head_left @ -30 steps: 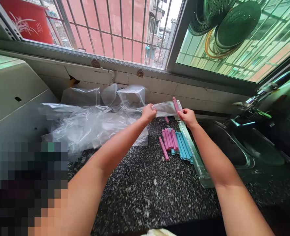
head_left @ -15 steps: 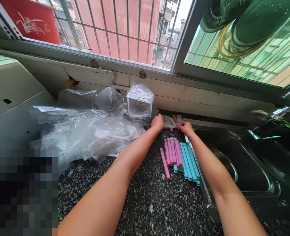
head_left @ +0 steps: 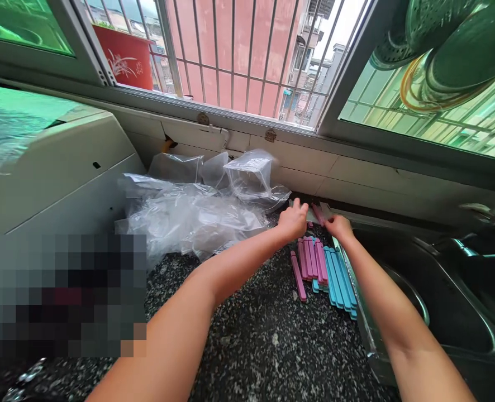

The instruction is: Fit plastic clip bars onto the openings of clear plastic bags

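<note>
My right hand (head_left: 339,226) pinches a pink bag-sealing clip (head_left: 317,214) near the wall, beside a piece of clear plastic. To its left is my left hand (head_left: 294,221), over the far part of the counter, its visible fingers a little apart and nothing plainly held in them. A flat strip of clear plastic lies partly hidden between the hands. Nearer me, several pink sealing clips (head_left: 310,259) lie side by side next to several blue ones (head_left: 339,282). One pink clip (head_left: 298,276) lies slightly apart on the left.
A heap of clear plastic bags (head_left: 201,215) covers the counter's left back. The steel sink (head_left: 452,301) adjoins the clips on the right. Speckled black countertop (head_left: 264,346) spreads in front. Behind are a tiled wall (head_left: 301,162) and a barred window; a white appliance (head_left: 84,173) stands left.
The view has swung left. My left hand has shifted toward the right hand, and its fingers have loosened from a fist. My right hand still grips the pink clip.
</note>
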{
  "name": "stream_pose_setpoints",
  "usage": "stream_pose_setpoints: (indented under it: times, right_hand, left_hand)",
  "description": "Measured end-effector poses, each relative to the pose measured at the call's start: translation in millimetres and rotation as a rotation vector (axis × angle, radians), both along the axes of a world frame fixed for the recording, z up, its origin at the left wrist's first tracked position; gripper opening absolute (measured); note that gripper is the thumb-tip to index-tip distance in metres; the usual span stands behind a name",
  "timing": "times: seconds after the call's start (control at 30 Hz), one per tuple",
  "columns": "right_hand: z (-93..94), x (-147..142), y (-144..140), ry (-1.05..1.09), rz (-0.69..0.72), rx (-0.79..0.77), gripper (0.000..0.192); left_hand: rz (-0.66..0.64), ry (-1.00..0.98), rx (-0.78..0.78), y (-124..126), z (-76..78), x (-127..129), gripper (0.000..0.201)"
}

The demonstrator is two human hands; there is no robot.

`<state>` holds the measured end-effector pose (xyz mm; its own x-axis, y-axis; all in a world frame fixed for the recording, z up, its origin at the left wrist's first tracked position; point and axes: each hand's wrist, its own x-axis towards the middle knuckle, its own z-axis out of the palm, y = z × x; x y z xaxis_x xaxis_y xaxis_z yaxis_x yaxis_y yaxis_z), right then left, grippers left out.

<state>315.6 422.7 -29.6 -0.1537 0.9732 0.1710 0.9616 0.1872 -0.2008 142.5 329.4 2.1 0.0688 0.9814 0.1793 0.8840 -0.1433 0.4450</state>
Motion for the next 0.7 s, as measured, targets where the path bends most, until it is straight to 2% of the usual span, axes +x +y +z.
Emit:
stream_pose_setpoints:
  times: [0.1, 0.17, 0.33, 0.5, 0.6, 0.7]
  right_hand:
    - [13.6, -10.2, -15.6, -0.036, -0.064, 0.01, 0.028]
    - [22.0, -23.0, -27.7, -0.045, -0.03, 0.068, 0.029]
    - [36.9, -75.7, -63.5, -0.012, 0.248, 0.266, 0.025]
    - [49.3, -143.0, -100.4, 0.007, 0.481, 0.272, 0.022]
    - [55.2, -177.8, -113.9, -0.11, 0.58, 0.181, 0.022]
    - [56.7, -201.0, -117.6, -0.226, 0.633, 0.129, 0.023]
  left_hand:
    - [-0.11, 0.094, 0.037, -26.9, 6.7, -18.7, 0.027]
    - [-0.106, 0.137, 0.019, -44.0, 10.6, -39.2, 0.021]
    - [0.035, 0.218, 0.067, -75.2, 18.4, -115.3, 0.024]
    - [0.175, 0.309, 0.026, -85.7, 22.4, -185.5, 0.022]
    - [0.143, 0.369, -0.014, -87.2, 18.9, -203.0, 0.021]
    - [0.055, 0.461, 0.007, -87.5, 13.7, -204.7, 0.02]
